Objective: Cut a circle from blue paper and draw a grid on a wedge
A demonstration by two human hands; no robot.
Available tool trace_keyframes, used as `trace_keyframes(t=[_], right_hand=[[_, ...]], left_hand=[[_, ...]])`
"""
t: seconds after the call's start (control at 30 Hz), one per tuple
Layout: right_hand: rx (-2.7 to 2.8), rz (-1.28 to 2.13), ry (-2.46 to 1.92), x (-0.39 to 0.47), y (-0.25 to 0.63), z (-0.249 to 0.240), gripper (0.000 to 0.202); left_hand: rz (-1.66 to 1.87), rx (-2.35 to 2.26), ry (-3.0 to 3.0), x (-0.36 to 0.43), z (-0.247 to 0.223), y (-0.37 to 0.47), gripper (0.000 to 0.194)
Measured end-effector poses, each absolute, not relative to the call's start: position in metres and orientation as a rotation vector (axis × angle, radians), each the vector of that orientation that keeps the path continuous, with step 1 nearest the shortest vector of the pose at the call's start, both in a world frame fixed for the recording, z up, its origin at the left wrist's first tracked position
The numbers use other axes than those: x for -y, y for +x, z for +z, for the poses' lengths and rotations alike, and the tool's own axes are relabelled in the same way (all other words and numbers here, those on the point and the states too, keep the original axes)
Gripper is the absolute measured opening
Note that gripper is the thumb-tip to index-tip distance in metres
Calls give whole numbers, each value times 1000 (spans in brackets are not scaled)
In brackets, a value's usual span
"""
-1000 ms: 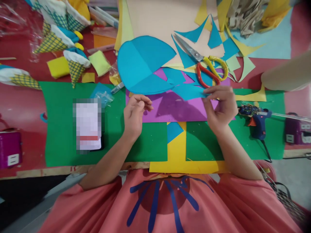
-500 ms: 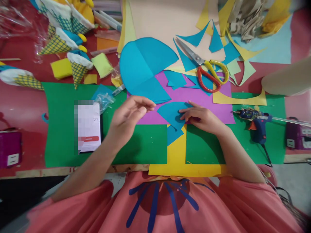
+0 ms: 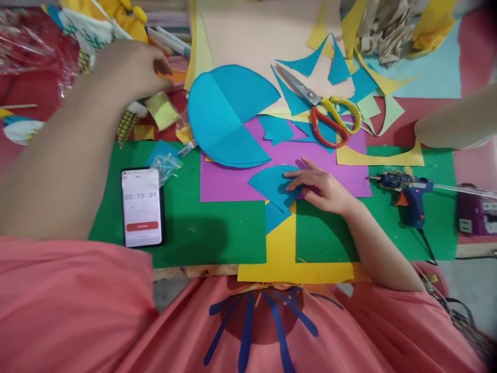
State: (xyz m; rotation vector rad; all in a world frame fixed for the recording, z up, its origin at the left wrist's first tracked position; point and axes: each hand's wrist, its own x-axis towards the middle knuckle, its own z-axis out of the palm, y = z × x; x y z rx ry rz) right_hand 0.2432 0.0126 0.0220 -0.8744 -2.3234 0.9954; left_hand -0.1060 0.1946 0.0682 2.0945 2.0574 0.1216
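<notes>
My right hand (image 3: 320,187) rests with fingers spread on a small blue paper wedge (image 3: 272,182), lying over purple paper. My left hand (image 3: 135,68) is stretched to the back left, above orange paper (image 3: 178,76) and near the pens (image 3: 171,40). Its fingers bend down and are mostly hidden, so I cannot tell whether they hold anything. Between the hands lies a large blue paper disc (image 3: 229,109) with a wedge-shaped gap on its right. To its right are scissors (image 3: 310,97) with one red and one yellow handle, blades slightly apart.
A phone (image 3: 142,207) showing a timer lies on green paper (image 3: 217,233). At the right are a blue glue gun (image 3: 414,199) and a pale cylinder (image 3: 454,124). Blue, yellow and pale green scraps surround the scissors. Cone-shaped fabric pieces (image 3: 127,124) sit at the left, partly covered by my arm.
My left hand has moved from beside the blue wedge to the back left, over the pens and cone pieces. My right hand stays on the wedge. The phone screen now shows fully.
</notes>
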Motion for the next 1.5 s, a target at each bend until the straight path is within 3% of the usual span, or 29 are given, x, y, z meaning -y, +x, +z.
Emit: trace_keyframes(t=[0.23, 0.47, 0.57, 0.67, 0.73, 0.8, 0.97, 1.13, 1.33, 1.5], right_hand=[[2331, 952, -887, -10, 241, 21, 22], [2311, 756, -957, -8, 232, 19, 11], [2345, 751, -948, -7, 230, 20, 15], [2340, 803, -920, -6, 230, 20, 16], [2313, 843, -909, -5, 230, 21, 15], [2257, 882, -908, -4, 229, 22, 15], [1932, 1170, -1043, 4, 220, 26, 23], [1253, 1716, -1107, 14, 204, 29, 33], [986, 1793, -1082, 16, 198, 26, 32], [824, 1910, -1057, 12, 200, 23, 36]], left_hand=[[-16, -1978, 2139, -219, 55, -114, 14], [292, -2009, 2161, -180, 98, -112, 56], [561, -1926, 2050, -146, 107, -96, 47], [702, -1726, 1960, -110, 92, -72, 24], [722, -1589, 1791, -84, 75, -54, 6], [660, -1379, 1667, -56, 59, -34, 4], [716, -1062, 1589, -2, 40, 5, 22], [700, -1075, 1807, 8, 27, 7, 22], [734, -1191, 2334, 6, 3, 4, 37], [736, -1151, 2358, 6, -1, 5, 33]])
